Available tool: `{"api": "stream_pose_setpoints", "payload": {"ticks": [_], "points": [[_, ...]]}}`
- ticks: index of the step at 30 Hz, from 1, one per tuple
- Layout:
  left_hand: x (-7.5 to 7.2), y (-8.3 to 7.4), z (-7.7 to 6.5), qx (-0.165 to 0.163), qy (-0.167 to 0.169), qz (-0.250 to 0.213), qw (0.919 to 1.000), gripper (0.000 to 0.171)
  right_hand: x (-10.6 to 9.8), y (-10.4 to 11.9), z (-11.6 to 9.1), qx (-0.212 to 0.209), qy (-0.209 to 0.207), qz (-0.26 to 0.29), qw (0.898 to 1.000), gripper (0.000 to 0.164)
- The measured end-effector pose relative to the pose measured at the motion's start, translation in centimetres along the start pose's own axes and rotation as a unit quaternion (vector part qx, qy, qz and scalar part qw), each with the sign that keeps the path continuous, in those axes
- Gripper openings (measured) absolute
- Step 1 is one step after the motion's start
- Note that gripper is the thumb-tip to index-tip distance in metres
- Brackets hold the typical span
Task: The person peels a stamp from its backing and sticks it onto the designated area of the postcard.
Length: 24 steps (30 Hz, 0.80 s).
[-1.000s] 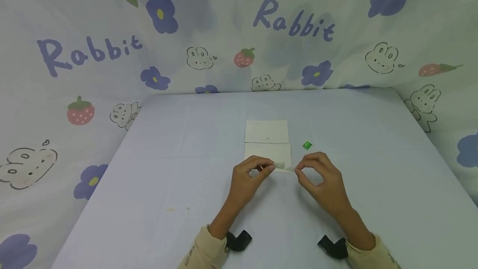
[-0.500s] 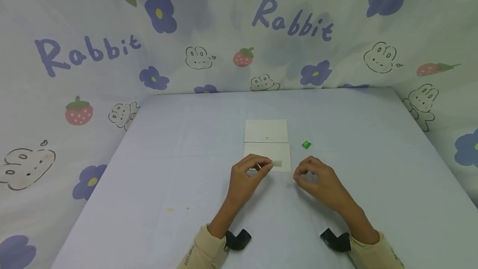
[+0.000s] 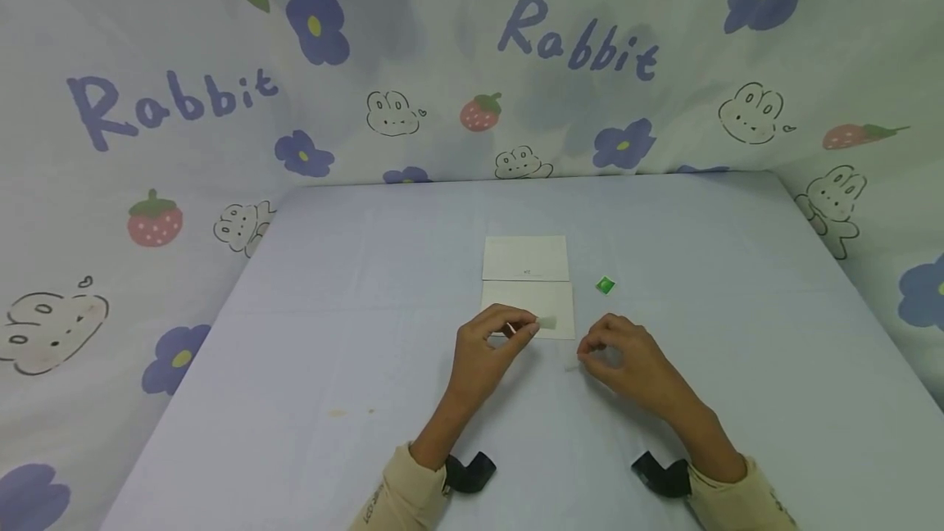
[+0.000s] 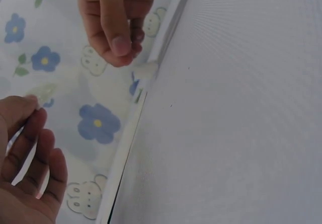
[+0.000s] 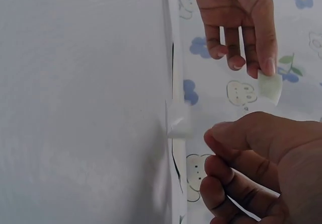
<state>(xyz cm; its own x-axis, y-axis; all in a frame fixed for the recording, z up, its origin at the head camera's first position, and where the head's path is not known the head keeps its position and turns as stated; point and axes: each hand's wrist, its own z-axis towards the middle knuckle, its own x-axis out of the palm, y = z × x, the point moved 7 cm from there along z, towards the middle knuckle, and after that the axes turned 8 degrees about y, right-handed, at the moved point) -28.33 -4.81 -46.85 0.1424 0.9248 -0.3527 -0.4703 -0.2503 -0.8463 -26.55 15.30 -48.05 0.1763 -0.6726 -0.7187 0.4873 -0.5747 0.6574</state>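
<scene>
My left hand (image 3: 487, 355) pinches a small, pale green, translucent square (image 3: 546, 323) between thumb and fingertips. It shows again as a curved square (image 5: 270, 87) in the right wrist view. Thumb and index finger of my right hand (image 3: 630, 367) come together, with a thin whitish scrap of film (image 3: 572, 365) at their tips. That film (image 5: 178, 121) is blurred in the right wrist view, so its exact contact with the fingertips is hard to see. Behind the left fingertips lies an unfolded white card (image 3: 525, 259), its lower half partly covered by that hand.
A small green square (image 3: 605, 285) lies to the right of the card. White cloth covers the table (image 3: 354, 269), with faint yellowish spots at the left front. A printed rabbit curtain (image 3: 442, 47) stands behind and along the sides.
My right hand has drawn toward the body and slightly left, with the whitish film now away from the card's edge. The left hand stays nearly still, keeping the pale green square.
</scene>
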Motion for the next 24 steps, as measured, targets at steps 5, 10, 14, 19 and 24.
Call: {"api": "stream_pose_setpoints", "payload": {"ticks": [5,10,14,19,24], "points": [[0.6,-0.1,-0.1,0.022,0.006,0.01,0.9997,0.01,-0.4,0.2,-0.3,-0.006,-0.026,-0.032,0.999,0.021],[0.9,-0.3,-0.1,0.051,0.02,0.034,0.9979,0.01,-1.2,0.7,-0.5,-0.024,-0.078,0.002,0.997,0.025],[0.7,-0.8,-0.3,0.1,0.019,0.104,0.9894,0.011,-1.3,0.9,-0.3,-0.016,-0.105,0.059,0.993,0.021],[0.6,-2.2,-0.5,0.176,-0.004,0.223,0.9588,0.014,-0.6,0.6,0.1,0.022,-0.1,0.131,0.986,0.005],[0.7,-3.1,-0.7,0.203,-0.015,0.268,0.9417,0.012,0.0,0.3,0.5,0.077,-0.09,0.172,0.978,0.013]]}}
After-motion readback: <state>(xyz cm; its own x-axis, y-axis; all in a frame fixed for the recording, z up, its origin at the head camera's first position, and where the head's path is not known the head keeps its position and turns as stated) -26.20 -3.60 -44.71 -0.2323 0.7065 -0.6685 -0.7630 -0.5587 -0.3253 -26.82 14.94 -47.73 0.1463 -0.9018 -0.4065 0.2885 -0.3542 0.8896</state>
